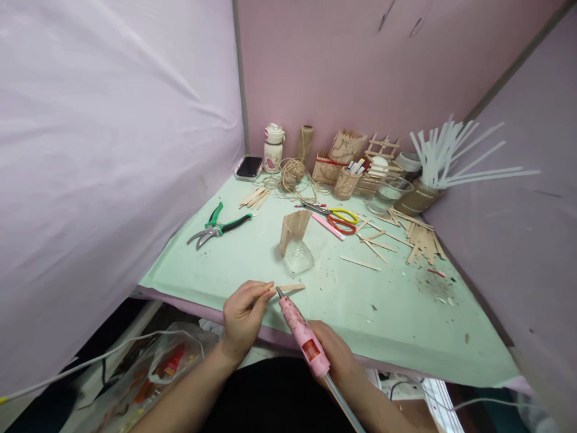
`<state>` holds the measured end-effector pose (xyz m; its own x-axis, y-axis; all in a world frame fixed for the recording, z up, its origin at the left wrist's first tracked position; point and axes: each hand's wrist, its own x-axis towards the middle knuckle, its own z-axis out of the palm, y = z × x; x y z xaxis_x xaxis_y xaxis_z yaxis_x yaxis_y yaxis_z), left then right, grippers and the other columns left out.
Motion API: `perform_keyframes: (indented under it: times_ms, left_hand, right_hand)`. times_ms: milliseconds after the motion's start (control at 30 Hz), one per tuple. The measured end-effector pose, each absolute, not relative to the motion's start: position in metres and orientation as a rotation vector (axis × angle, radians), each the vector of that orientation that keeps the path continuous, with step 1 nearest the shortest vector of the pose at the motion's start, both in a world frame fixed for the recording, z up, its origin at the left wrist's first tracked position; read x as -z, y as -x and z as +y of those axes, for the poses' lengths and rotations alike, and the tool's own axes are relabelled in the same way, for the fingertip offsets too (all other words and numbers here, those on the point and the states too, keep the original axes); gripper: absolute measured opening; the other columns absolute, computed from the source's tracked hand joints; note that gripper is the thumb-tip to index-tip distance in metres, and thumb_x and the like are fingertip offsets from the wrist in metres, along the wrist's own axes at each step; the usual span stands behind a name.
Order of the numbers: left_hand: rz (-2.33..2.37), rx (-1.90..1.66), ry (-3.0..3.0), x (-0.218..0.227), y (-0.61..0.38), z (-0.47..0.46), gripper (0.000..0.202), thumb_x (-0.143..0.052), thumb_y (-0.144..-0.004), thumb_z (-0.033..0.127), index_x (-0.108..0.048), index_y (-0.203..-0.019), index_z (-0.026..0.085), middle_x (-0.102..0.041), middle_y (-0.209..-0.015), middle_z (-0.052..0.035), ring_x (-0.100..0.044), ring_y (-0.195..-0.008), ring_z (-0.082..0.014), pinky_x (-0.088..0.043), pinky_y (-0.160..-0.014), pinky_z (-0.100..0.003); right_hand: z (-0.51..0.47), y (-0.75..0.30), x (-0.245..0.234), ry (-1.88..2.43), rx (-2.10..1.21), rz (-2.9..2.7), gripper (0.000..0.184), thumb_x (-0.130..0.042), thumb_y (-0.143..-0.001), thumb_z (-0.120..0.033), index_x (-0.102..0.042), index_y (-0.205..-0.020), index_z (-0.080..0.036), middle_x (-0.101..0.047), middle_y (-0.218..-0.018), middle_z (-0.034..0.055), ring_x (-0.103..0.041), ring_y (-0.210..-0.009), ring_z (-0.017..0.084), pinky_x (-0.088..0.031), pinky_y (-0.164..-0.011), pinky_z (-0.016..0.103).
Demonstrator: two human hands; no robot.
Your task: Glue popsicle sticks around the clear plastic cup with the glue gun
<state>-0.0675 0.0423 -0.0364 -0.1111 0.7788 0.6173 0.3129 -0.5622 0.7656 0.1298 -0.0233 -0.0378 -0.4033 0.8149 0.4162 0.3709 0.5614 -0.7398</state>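
My left hand [243, 310] pinches one end of a flat wooden craft stick [288, 288], holding it just above the near edge of the green mat [396, 313]. A pink hot glue gun [302, 332] is gripped in my right hand [338, 356]; its metal tip touches the stick near the middle. A clear glue rod sticks out of the gun's back end. Just beyond the stick, a clear glass jar [298, 248] lies on its side, with wooden sticks glued along part of its wall.
Green-handled pliers [219, 227] lie at the left, yellow and red scissors [340, 219] behind the jar. Loose sticks [417, 237] are scattered at the right. Twine [293, 173], a phone [249, 166], a small bottle [273, 148], stick baskets and a jar of white strips [433, 174] line the back. Pink walls enclose the table.
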Motion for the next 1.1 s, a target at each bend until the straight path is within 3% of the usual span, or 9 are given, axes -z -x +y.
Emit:
perform_keyframes:
  times_ms: [1100]
  left_hand:
    - [1.22,-1.744,-1.828,0.0414,0.0692,0.0422,0.013,-0.069,-0.081,0.012,-0.075,-0.09,0.02,-0.075,-0.083,-0.0042,-0.07,-0.075,-0.0153,-0.057,-0.068,-0.026]
  right_hand:
    - [-0.0271,-0.1385,0.0365,1.14,-0.801,-1.975,0.018,-0.043,-0.096,-0.022,-0.053,-0.111,-0.022,-0.061,-0.093,0.0043,-0.057,-0.081,0.018,-0.048,-0.073,0.03]
